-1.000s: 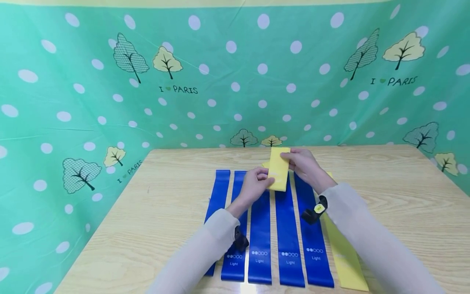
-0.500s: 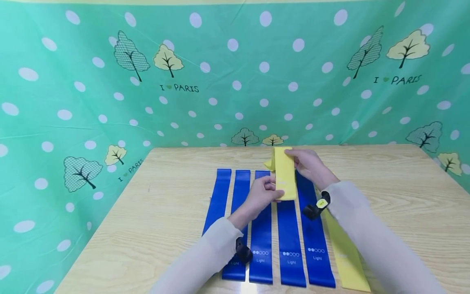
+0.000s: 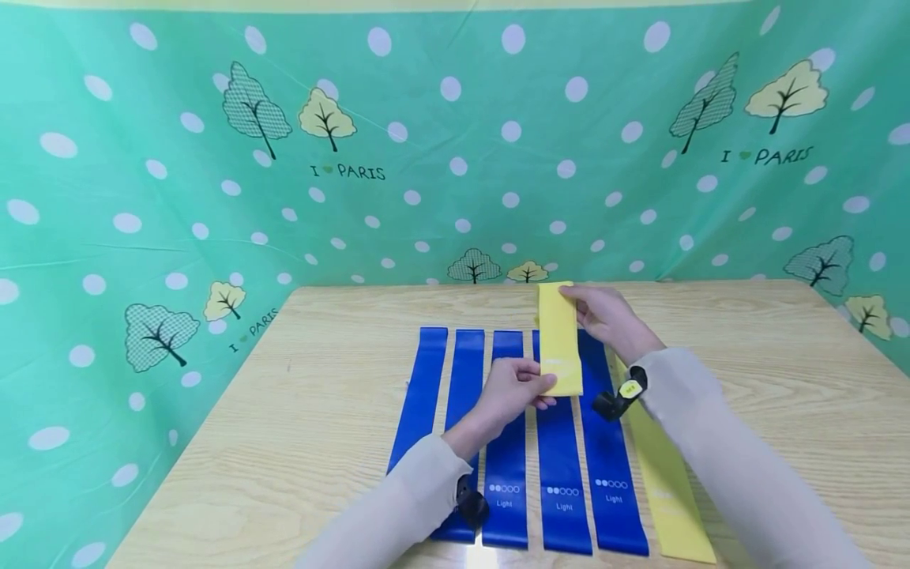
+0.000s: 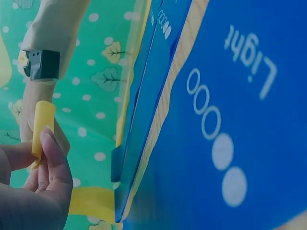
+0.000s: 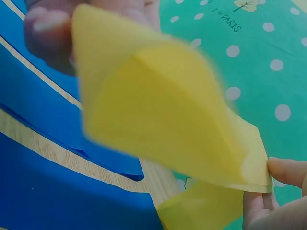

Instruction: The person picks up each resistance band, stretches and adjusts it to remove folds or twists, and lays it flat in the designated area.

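My left hand (image 3: 506, 393) pinches the lower end of a yellow resistance band (image 3: 559, 336) between thumb and fingers. At the upper end of that band my right hand (image 3: 607, 316) pinches the right edge. The band is stretched flat between both hands, above the blue resistance bands (image 3: 505, 442). In the right wrist view the yellow band (image 5: 158, 110) shows as a loop, bowed open near the left hand, with more yellow material hanging below the right hand (image 5: 283, 206). The left wrist view shows the left thumb and fingers (image 4: 56, 167) closed on the band's edge.
Several blue bands printed "Light" lie side by side on the wooden table (image 3: 320, 379). A second yellow band (image 3: 668, 482) lies to their right, partly under the right sleeve. A green curtain (image 3: 398, 174) with dots and trees hangs behind the table.
Both hands have moved right with the yellow band. The left hand has come lower and nearer, so a longer stretch of band shows between the hands.
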A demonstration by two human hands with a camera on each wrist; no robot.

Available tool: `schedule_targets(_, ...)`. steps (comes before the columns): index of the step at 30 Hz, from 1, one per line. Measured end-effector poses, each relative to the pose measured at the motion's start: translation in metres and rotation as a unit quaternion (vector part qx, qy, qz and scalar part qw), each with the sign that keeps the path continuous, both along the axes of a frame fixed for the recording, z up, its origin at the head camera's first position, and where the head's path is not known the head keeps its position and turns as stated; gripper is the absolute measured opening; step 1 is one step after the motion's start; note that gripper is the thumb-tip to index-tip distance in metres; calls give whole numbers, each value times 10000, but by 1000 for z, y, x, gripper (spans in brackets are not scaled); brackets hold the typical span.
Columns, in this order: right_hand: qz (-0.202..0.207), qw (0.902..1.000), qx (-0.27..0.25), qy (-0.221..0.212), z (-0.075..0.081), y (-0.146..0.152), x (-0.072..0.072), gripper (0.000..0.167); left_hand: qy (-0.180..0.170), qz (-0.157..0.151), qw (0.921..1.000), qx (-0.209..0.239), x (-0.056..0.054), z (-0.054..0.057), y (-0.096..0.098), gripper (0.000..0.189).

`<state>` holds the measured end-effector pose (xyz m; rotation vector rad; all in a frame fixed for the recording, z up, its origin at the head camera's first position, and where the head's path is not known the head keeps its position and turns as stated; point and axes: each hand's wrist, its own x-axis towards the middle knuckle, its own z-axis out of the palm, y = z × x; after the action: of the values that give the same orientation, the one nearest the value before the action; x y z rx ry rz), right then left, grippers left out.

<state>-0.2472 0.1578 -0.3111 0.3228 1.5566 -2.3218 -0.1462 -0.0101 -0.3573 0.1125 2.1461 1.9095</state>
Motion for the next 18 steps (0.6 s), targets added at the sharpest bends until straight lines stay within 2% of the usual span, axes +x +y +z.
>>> schedule_targets(6,-209,9994,-141,-235,0,5,-2,13,53,-144,9999,-22,4,0,3,24)
schedule_targets(8,-264,9990,-227,-291,0,8,-3,12,131,-279,9995,-112,6,1,4,24)
schedule_targets(12,-175,9995,-64,-273,-2,16,-3,3,229,-569,9978,-259,13,3,4,23)
schedule_targets(15,-140,9995,-139,-256,-2,22,-4,11,131,-815,9961,-309,20,5,5,20)
schedule_targets(18,-235,9985,-427,-254,-2,28,-6,18,-102,-1043,9942,-253,29,5,6,15)
